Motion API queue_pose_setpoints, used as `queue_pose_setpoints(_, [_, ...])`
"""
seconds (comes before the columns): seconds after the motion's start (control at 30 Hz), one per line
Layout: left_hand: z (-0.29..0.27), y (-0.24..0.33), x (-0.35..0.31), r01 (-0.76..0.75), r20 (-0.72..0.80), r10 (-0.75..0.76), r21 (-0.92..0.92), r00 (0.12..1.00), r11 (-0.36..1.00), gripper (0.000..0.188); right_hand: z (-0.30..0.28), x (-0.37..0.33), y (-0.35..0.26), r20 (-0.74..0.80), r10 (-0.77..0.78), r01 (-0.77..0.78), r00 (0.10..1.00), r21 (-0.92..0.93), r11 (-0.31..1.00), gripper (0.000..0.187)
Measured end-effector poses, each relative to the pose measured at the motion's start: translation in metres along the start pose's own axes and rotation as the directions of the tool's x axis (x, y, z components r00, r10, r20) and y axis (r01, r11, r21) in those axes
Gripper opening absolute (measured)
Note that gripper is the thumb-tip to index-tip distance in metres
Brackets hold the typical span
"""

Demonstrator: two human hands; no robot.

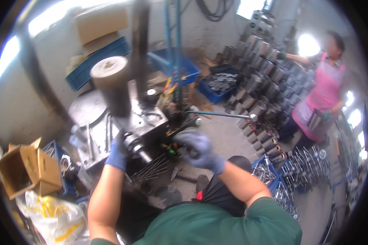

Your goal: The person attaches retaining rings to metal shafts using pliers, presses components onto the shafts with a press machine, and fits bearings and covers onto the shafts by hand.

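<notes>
My left hand (118,152), in a blue-grey glove, is closed around a stepped metal shaft (140,149) at the front of the machine table (145,122). The shaft's bright end points toward me and to the right. My right hand (198,151), gloved the same way, is raised apart from it, right of the table. Its fingers are curled around a small dark round piece (193,153), too blurred to name. Behind my left hand a thick upright metal cylinder (112,87) stands over the table.
Loose rods (153,168) lie below the shaft. A blue-handled lever (223,115) sticks out to the right. At left stand a cardboard box (30,171) and a plastic bag (55,216). Stacked metal cylinders (270,87) and a person in a pink apron (319,92) are at right.
</notes>
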State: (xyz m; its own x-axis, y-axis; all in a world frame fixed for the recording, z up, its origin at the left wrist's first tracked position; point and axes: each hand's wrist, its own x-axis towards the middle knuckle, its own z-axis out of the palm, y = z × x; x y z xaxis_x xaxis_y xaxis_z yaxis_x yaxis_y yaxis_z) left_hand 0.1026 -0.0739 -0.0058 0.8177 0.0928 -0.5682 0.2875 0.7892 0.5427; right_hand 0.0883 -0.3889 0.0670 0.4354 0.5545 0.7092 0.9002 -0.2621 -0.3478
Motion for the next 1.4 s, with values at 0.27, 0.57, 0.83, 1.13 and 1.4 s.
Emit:
queue_pose_setpoints(0.27, [-0.035,0.015,0.021,0.118,0.439,-0.01,-0.221,0.899,0.968,0.036,0.085,-0.055,0.025,0.295,0.402,-0.457,0.867,0.143,0.878,0.047])
queue_pose_setpoints(0.57, [-0.037,-0.043,0.017,-0.031,0.112,0.029,0.02,0.993,0.999,0.044,0.09,-0.09,0.039,0.424,0.62,-0.744,0.66,0.254,0.618,0.049])
queue_pose_setpoints(0.83, [-0.014,-0.123,0.012,-0.172,0.239,0.07,0.438,0.968,0.882,0.041,0.119,-0.09,0.023,0.774,0.418,-0.466,0.476,0.625,-0.626,0.046])
queue_pose_setpoints(1.13, [0.027,-0.1,-0.04,-0.364,0.491,0.083,0.512,0.867,0.778,0.031,0.127,-0.082,0.028,0.641,0.692,-0.504,0.331,0.74,-0.445,0.04])
queue_pose_setpoints(1.4, [0.048,-0.089,-0.029,-0.461,0.498,0.174,0.539,0.849,0.705,0.046,0.087,-0.066,0.03,0.712,0.54,-0.471,0.449,0.703,-0.533,0.043])
